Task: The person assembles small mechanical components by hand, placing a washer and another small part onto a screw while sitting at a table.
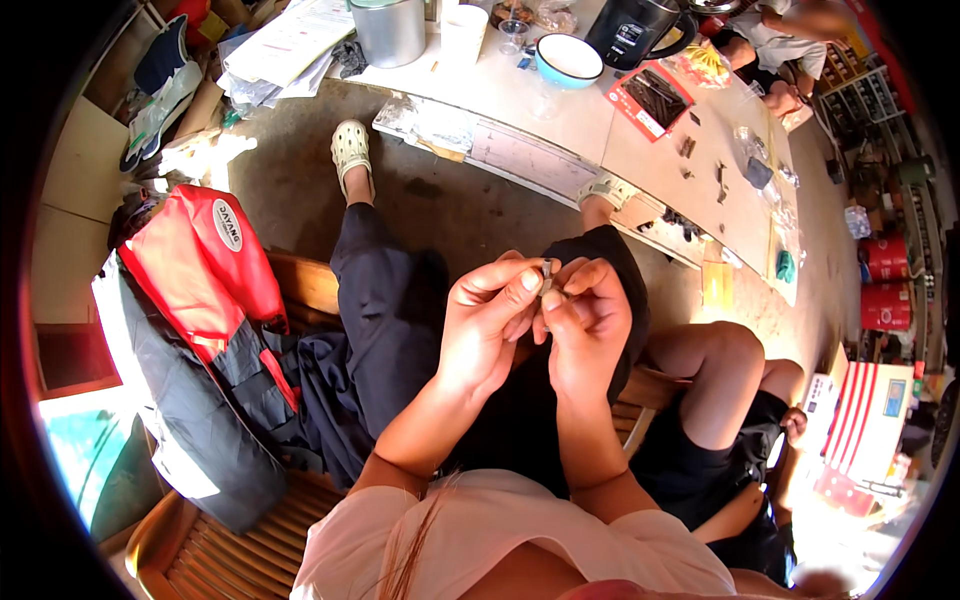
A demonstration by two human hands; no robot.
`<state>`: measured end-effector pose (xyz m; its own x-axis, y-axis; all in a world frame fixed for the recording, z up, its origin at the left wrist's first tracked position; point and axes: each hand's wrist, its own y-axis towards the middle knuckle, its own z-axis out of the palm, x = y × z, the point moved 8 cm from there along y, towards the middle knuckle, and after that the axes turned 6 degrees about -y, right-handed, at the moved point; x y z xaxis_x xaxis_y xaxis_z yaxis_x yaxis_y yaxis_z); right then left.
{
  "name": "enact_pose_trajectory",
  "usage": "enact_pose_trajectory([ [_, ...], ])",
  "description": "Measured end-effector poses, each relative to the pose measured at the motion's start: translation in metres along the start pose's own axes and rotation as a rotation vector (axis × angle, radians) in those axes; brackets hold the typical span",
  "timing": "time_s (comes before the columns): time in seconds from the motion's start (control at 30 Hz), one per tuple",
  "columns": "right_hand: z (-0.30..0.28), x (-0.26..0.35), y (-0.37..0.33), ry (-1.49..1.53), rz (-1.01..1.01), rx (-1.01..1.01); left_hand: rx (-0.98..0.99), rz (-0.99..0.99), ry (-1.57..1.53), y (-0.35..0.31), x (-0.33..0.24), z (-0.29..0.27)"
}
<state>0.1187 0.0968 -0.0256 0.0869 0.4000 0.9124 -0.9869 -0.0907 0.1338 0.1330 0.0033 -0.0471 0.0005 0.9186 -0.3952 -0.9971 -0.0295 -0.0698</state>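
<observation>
Both my hands are raised in front of me over my lap, fingertips almost meeting. Between them is a small grey metal-looking piece (546, 272), too small and too covered to name. My left hand (490, 315) pinches it with thumb and forefinger from the left side. On the other side my right hand (585, 315) closes thumb and curled fingers against the same piece. The lower part of the piece is hidden behind my fingers.
A table (560, 150) ahead carries a blue bowl (568, 62), a black jug (635, 35), a metal canister (388, 30) and a red box (652, 100) of dark sticks. A red-and-black jacket (215, 270) drapes a wooden bench (230, 545) at left. People sit at right and far right.
</observation>
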Motion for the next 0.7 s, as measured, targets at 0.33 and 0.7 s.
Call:
enact_pose_trajectory([
  [0.33,-0.005,-0.005,0.005,0.036,0.060,-0.009,-0.029,-0.095,-0.080,0.006,0.009,-0.002],
  [0.7,-0.012,-0.002,0.012,0.141,0.051,0.031,-0.053,-0.220,-0.232,0.013,0.024,-0.005],
])
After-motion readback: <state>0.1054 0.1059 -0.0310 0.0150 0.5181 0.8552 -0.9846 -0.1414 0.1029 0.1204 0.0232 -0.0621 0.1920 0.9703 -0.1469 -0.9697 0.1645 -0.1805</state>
